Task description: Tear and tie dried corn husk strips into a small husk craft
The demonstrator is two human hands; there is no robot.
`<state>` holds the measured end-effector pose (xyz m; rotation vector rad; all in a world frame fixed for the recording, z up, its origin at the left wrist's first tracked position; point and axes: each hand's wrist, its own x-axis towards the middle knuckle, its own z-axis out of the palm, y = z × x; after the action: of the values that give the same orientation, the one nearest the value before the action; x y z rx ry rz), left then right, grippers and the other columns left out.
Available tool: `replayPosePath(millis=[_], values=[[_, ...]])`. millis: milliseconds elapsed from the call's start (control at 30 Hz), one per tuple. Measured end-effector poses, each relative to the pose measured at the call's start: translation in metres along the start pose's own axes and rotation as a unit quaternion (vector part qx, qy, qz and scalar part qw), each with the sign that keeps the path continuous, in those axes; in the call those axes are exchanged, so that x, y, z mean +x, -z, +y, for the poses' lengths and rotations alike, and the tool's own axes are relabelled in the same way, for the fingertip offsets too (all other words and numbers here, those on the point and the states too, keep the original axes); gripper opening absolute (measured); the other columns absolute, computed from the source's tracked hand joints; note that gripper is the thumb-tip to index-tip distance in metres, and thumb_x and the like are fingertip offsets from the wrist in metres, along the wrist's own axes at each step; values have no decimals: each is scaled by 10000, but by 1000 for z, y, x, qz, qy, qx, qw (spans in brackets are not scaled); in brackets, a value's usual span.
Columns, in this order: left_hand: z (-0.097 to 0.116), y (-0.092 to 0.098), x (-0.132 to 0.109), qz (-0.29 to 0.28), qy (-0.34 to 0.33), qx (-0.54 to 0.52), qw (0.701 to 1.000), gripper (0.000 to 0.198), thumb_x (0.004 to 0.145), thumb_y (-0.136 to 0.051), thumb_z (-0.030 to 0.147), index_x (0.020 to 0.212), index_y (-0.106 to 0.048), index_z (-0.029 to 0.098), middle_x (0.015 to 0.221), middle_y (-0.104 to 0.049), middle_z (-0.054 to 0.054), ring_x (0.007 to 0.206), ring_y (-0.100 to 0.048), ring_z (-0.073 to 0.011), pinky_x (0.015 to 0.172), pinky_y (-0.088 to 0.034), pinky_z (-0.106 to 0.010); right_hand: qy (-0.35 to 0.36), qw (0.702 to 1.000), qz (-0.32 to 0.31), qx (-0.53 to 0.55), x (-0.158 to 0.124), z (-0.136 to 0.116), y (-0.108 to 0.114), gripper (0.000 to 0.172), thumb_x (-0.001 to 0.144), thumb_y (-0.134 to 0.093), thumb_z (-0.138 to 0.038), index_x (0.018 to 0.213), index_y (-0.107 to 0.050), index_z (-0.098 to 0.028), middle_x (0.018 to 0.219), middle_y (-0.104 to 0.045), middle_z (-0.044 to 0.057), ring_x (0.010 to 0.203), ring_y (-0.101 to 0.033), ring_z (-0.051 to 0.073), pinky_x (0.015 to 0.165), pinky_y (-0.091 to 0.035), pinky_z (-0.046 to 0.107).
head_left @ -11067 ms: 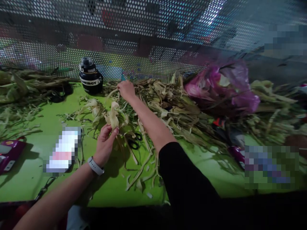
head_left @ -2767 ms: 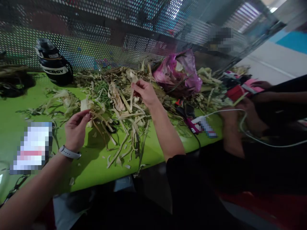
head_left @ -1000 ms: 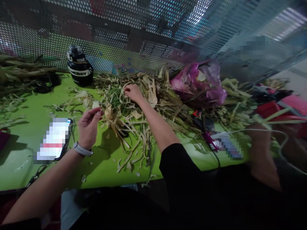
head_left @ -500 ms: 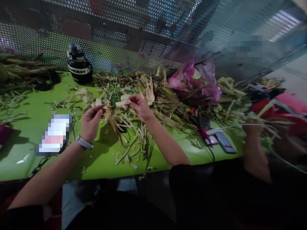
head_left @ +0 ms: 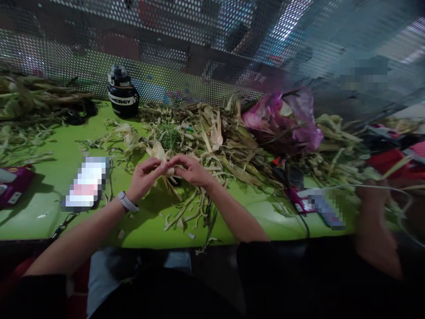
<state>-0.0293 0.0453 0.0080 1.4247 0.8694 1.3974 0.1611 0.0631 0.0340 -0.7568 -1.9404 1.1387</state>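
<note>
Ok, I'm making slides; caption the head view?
Left hand and right hand meet at a pale husk above a green table.

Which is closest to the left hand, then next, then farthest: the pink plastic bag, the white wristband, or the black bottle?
1. White wristband: on the wrist.
2. Black bottle: behind the left hand.
3. Pink plastic bag: off to the right.

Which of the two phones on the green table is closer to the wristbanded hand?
The rectangular phone with the bright white screen, left of the pale-banded left hand. The darker, bluish phone lies far right, beside a purple device.
</note>
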Motion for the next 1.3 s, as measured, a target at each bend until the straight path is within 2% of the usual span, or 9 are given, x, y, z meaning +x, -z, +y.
replayPosePath(millis=[133, 367, 567, 767, 900, 967, 1067, 1200, 1300], values=[[1, -3, 0, 79, -25, -48, 995, 114, 698, -800, 302, 736, -767, 199, 758, -652, -22, 725, -584, -126, 680, -465, -250, -28, 999, 35, -29, -2, 1, -4, 189, 859, -607, -346, 963, -593, -189, 920, -654, 32, 863, -618, 152, 831, -500, 323], [9, 0, 8, 142, 63, -221, 963, 181, 634, -847, 287, 737, -729, 197, 793, -715, 0, 743, -639, -91, 743, -500, -218, -131, 978, 81, 142, -3, 4, -8, 210, 761, -692, -326, 875, -582, -189, 766, -655, -14, 705, -641, 118, 674, -514, 247], [7, 12, 19, 192, 70, -225, 953, 192, 644, -839, 311, 719, -703, 197, 796, -707, 14, 718, -633, -71, 710, -515, -206, -197, 938, 136, 252, -1, 11, -6, 201, 691, -683, -276, 838, -573, -194, 718, -670, -31, 626, -655, 106, 622, -522, 226], [6, 21, 26, 221, 88, -262, 935, 181, 641, -836, 287, 710, -682, 221, 810, -702, 39, 765, -645, -75, 728, -518, -207, -257, 905, 135, 312, 0, 16, -3, 228, 657, -665, -248, 847, -547, -200, 703, -698, -11, 603, -675, 146, 589, -553, 274], [1, 14, 21, 176, 107, -227, 952, 246, 703, -776, 435, 741, -709, 202, 856, -711, -3, 772, -650, -95, 716, -525, -226, -265, 893, 145, 333, 1, 17, -7, 242, 658, -687, -247, 852, -548, -206, 715, -685, -24, 616, -669, 133, 620, -564, 276], [-1, 7, 15, 113, 140, -190, 965, 324, 717, -744, 500, 754, -736, 178, 841, -717, -38, 744, -650, -116, 702, -528, -246, -268, 891, 146, 337, 2, 16, -9, 259, 655, -705, -253, 857, -550, -207, 709, -670, -36, 599, -649, 118, 621, -560, 267], [-4, -2, 6, 7, 142, -108, 984, 294, 695, -781, 443, 791, -765, 165, 784, -722, -55, 713, -649, -145, 728, -525, -283, -271, 894, 146, 325, 2, 15, -11, 276, 658, -715, -268, 865, -543, -205, 703, -652, -47, 576, -614, 96, 610, -543, 246], [-4, -5, 1, 3, 73, -60, 996, 196, 726, -768, 374, 722, -755, 179, 740, -706, -36, 703, -631, -147, 733, -503, -289, -259, 905, 136, 310, 1, 14, -13, 273, 654, -708, -269, 863, -548, -193, 709, -635, -51, 591, -582, 74, 613, -512, 211], [-4, -5, 1, 13, 63, -73, 995, 195, 744, -752, 361, 690, -723, 175, 701, -685, -18, 665, -603, -127, 705, -485, -270, -248, 915, 100, 301, 0, 12, -12, 287, 656, -714, -261, 891, -568, -187, 761, -647, -37, 641, -585, 73, 654, -504, 208]])
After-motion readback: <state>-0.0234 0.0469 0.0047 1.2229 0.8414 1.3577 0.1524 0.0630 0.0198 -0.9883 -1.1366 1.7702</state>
